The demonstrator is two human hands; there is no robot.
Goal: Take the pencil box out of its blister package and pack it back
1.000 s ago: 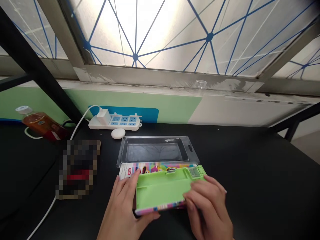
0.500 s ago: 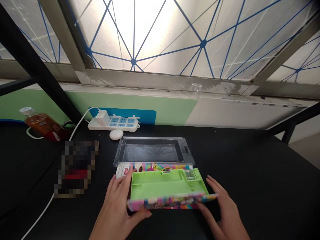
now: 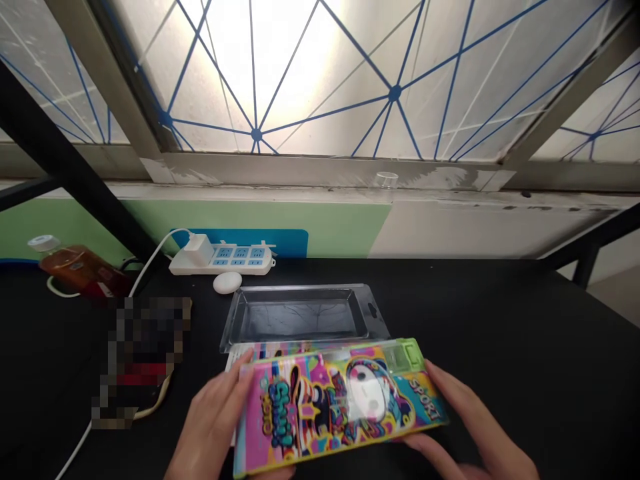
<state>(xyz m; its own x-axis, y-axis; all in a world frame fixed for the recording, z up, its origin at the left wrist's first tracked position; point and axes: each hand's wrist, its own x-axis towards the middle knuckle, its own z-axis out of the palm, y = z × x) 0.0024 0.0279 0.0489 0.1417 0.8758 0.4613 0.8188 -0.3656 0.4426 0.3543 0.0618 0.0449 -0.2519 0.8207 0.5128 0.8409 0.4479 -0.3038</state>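
Pencil box [image 3: 335, 407], "SPORT" printed at its right end, other lettering too stylised to read. Left hand [image 3: 213, 417] and right hand [image 3: 465, 427] hold it by its short ends, fingers [image 3: 440, 383] spread along the edges. Box is tilted above the black bench [image 3: 500, 333], just in front of a clear blister tray [image 3: 300, 313].

Plastic pencil box [image 3: 340, 407]: the printed cover now faces up, where the green interior faced up in the earlier views. Only a green corner catch [image 3: 407, 353] of that interior remains visible. The box now sits slanted across the card beneath it. Left hand [image 3: 210, 420] and right hand [image 3: 465, 427] now hold its opposite ends, off the tray's front edge.
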